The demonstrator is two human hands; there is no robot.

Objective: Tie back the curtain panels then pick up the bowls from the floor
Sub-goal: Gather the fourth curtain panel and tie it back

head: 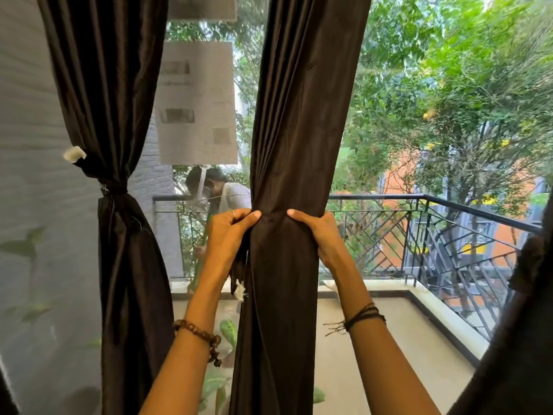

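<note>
While the left hand (pixel 230 232) and the right hand (pixel 314 232) both clench the gathered waist of the middle curtain (pixel 287 130), the left also seems to pinch a dark tie strip (pixel 239 274) that dangles with a pale end, so this panel is bunched but not yet bound. To the left, the other curtain (pixel 119 115) already hangs cinched by its own tie (pixel 112 188), and a dark fold at the right edge may be a third panel. No bowls show on the floor, so picking them up remains.
</note>
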